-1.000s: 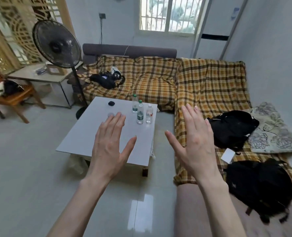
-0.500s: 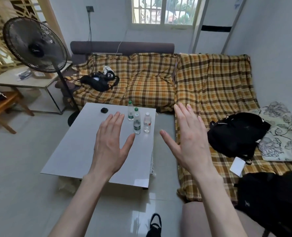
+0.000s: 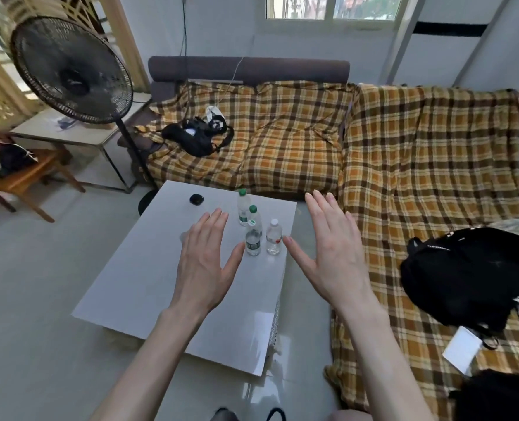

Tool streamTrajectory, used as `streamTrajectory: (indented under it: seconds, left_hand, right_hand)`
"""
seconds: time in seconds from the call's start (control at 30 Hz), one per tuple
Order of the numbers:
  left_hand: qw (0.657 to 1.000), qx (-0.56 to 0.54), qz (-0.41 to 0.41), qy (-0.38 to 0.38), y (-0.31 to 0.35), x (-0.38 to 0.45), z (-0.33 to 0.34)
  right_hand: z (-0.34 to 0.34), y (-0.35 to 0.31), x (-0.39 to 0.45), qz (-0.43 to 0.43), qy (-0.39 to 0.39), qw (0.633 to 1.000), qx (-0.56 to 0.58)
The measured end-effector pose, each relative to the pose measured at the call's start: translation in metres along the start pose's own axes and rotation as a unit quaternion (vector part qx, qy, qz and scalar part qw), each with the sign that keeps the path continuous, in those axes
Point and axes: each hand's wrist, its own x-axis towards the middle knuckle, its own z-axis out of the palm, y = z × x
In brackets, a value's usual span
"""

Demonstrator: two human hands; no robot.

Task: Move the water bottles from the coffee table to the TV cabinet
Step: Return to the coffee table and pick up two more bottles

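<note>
Several small clear water bottles stand upright in a cluster near the far right corner of the white coffee table [image 3: 148, 278]. The rear one [image 3: 242, 208] has a green cap, a nearer one [image 3: 253, 243] a green label, and the rightmost [image 3: 274, 238] a white cap. My left hand [image 3: 205, 262] hovers palm down just left of the cluster, fingers spread, holding nothing. My right hand [image 3: 331, 253] hovers to the right of the bottles, also spread and holding nothing. No TV cabinet is in view.
A small black object [image 3: 196, 199] lies on the table's far side. A plaid-covered corner sofa [image 3: 404, 165] wraps the back and right, with black bags [image 3: 467, 271] on it. A standing fan [image 3: 69, 71] and a side table [image 3: 79, 135] are at the left.
The view has moved closer to the coffee table, and both open hands have advanced toward the bottles, now flanking the cluster.
</note>
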Motion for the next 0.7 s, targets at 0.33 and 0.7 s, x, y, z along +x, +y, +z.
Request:
streamTrajectory:
  seconds: [0.33,0.7]
  left_hand:
    - [0.998,-0.034,-0.042,-0.045,-0.047,0.077,0.07]
    - [0.99,-0.041,-0.013,-0.135,-0.099,0.156,0.154]
  right_hand:
    - [0.085,0.026,0.083,0.007,-0.069,0.998,-0.001]
    - [0.181,0.034,0.164,0.04,-0.139,0.989,-0.007]
